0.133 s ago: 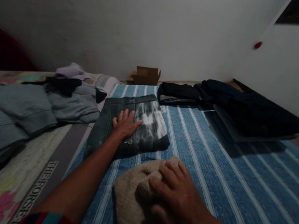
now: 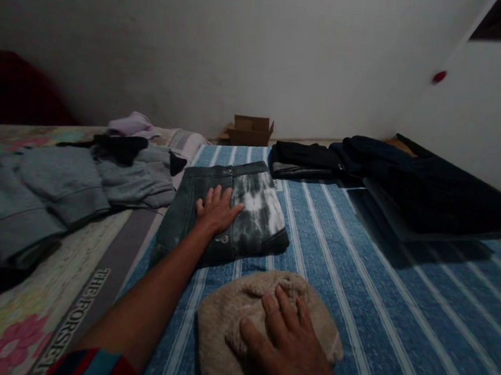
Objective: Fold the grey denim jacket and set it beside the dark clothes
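Two hands, palms down, each on its own bit of cloth. L hand (image 2: 217, 212) lies on a folded dk grey garment (image 2: 255, 214), just L of its black-and-white tie-dye panel; fingers fanned a bit, thumb stuck out sideways twd the panel. A metal button (image 2: 224, 239) shows near the wrist. Striped sleeve (image 2: 100, 366) on that arm, pushed up to abt the elbow.

R hand (image 2: 288, 341) is nearer the person, on a bunched beige fleecy cloth (image 2: 219, 335), fingers spread over the top, thumb well apart; can't see what's under the palm. Both cloths sit on a blue striped cover (image 2: 379, 319), the beige one in front of the grey one, a small gap btwn.

Off to the L, a heap of lt grey clothing (image 2: 64, 178) w/ a black cloth (image 2: 123, 148) on top, all on a floral sheet (image 2: 8, 344). Lilac cloth (image 2: 131, 125) just behind. Far end: open cardboard box (image 2: 249, 132) by the wall (image 2: 244, 48). To the R, a small dark folded stack (image 2: 305, 156) and a bigger dark pile (image 2: 432, 193).
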`<action>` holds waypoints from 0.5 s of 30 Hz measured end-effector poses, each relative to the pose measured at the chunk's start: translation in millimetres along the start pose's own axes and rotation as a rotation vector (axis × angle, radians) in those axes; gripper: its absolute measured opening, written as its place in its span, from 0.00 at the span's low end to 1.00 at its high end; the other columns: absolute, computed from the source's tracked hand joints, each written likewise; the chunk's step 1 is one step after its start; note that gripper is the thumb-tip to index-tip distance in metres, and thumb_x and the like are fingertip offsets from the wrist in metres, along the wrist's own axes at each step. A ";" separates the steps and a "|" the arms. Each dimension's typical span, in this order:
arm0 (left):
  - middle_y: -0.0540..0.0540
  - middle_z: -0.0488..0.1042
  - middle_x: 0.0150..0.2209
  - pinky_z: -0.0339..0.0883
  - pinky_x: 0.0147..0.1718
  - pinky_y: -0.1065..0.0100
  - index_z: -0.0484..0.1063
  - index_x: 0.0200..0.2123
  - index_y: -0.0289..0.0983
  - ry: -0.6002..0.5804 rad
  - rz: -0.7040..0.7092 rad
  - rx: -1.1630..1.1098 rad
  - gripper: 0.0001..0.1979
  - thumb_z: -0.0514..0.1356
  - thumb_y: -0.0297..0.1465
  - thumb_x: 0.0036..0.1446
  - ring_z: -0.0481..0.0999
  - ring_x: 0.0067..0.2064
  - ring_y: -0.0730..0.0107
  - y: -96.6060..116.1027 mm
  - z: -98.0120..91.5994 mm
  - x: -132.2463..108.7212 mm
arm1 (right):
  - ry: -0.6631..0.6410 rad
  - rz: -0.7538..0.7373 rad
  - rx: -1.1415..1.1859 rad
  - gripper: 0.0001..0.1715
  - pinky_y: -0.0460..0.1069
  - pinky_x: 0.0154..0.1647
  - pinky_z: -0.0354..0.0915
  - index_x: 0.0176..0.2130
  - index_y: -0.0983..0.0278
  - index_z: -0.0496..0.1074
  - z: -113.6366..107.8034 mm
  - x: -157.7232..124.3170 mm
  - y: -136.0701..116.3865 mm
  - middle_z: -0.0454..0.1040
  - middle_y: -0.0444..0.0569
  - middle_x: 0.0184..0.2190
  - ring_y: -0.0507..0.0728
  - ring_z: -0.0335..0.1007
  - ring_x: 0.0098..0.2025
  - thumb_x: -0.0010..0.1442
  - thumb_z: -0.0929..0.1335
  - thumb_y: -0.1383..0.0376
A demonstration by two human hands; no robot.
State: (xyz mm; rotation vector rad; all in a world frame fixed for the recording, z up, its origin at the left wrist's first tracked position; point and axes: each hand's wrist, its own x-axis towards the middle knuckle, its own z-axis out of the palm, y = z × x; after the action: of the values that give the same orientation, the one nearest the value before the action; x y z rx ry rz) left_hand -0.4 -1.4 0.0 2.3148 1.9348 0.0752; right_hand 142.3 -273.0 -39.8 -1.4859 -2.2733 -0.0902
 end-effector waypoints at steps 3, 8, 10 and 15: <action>0.38 0.41 0.70 0.40 0.62 0.44 0.48 0.67 0.37 -0.008 -0.010 0.011 0.37 0.41 0.51 0.61 0.39 0.69 0.50 0.1 -0.6 -0.3 | 0.051 0.017 -0.039 0.38 0.75 0.46 0.59 0.58 0.54 0.61 23.4 3.1 -9.6 0.65 0.64 0.57 0.81 0.55 0.59 0.53 0.68 0.44; 0.38 0.42 0.69 0.41 0.61 0.44 0.49 0.67 0.37 -0.008 -0.009 0.017 0.37 0.40 0.51 0.61 0.40 0.69 0.50 0.4 -3.0 -1.1 | 0.303 0.071 -0.044 0.10 0.63 0.40 0.70 0.42 0.59 0.70 14.9 26.9 -1.5 0.73 0.58 0.44 0.68 0.69 0.47 0.60 0.66 0.60; 0.38 0.42 0.69 0.41 0.61 0.44 0.49 0.67 0.38 -0.006 -0.010 0.019 0.36 0.40 0.51 0.61 0.40 0.69 0.50 -0.3 -3.3 -0.1 | 0.297 0.078 0.049 0.09 0.54 0.38 0.71 0.42 0.60 0.70 -7.4 29.9 11.5 0.73 0.55 0.42 0.61 0.71 0.43 0.62 0.63 0.66; 0.38 0.42 0.69 0.42 0.61 0.43 0.49 0.67 0.38 0.007 -0.002 0.043 0.37 0.39 0.51 0.60 0.40 0.69 0.49 -2.4 -3.4 5.3 | 0.280 0.325 0.017 0.17 0.52 0.40 0.70 0.46 0.58 0.69 -80.1 -0.4 83.6 0.68 0.52 0.50 0.59 0.69 0.47 0.61 0.59 0.71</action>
State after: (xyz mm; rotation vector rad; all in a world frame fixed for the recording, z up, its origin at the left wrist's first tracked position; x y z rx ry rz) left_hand -2.2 4.5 2.8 2.3423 1.9612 0.0413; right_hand 241.5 -259.9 18.4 -1.6955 -1.7898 -0.1700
